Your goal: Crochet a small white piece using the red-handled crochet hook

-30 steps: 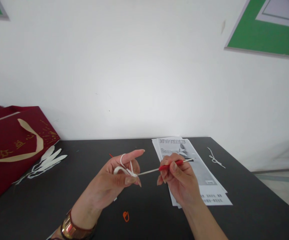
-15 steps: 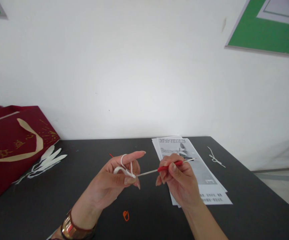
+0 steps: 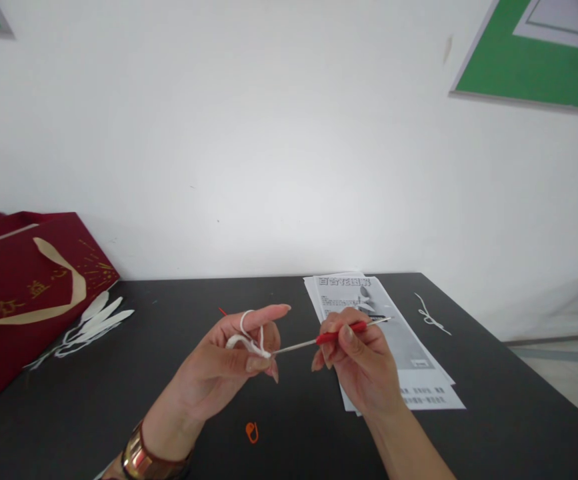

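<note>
My left hand (image 3: 229, 363) pinches a small piece of white crochet work (image 3: 249, 344) between thumb and fingers, with white yarn looped over the raised index finger. My right hand (image 3: 356, 357) grips a crochet hook (image 3: 329, 337) by its red handle. The metal tip of the hook points left and meets the white yarn at my left fingertips. Both hands hover above a black table (image 3: 289, 413).
Printed instruction sheets (image 3: 403, 360) lie under my right hand. An orange stitch marker (image 3: 251, 432) lies near the front. White crocheted petals (image 3: 93, 323) and a dark red gift bag (image 3: 19, 293) sit at the left. A white yarn scrap (image 3: 431, 317) lies far right.
The hook tip and my left fingers shifted very slightly; the yarn loop sits a little tighter against my thumb. Otherwise nothing moved.
</note>
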Demonstrator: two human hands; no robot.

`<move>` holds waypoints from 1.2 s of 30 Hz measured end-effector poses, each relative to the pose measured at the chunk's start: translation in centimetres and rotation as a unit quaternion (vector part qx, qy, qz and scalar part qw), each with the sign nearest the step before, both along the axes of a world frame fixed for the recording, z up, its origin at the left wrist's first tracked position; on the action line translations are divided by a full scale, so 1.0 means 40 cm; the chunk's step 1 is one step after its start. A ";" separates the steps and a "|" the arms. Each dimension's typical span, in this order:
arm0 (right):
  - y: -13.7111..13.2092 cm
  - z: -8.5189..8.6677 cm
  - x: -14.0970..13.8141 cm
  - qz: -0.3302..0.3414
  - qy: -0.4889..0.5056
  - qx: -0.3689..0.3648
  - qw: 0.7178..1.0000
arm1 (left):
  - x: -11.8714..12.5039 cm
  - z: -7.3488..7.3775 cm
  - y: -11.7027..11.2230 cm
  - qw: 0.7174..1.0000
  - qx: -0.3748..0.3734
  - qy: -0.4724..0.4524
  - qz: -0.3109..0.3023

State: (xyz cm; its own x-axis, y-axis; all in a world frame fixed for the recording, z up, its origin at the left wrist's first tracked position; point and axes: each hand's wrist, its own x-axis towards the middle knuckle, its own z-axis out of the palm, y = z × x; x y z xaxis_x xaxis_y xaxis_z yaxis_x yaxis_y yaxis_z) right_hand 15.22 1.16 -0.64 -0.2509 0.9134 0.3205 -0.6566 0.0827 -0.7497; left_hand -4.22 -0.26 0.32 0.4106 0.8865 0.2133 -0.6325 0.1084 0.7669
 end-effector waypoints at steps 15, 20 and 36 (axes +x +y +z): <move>0.003 0.002 -0.010 -0.052 0.037 -0.023 0.998 | 0.001 -0.022 0.006 0.997 -0.060 0.020 0.054; 0.002 0.003 -0.018 -0.063 0.034 -0.036 0.997 | 0.031 -0.022 0.004 0.993 -0.085 -0.017 0.075; -0.022 -0.003 -0.033 -0.128 -0.010 0.016 0.992 | 0.053 -0.011 0.011 0.988 -0.116 -0.084 0.062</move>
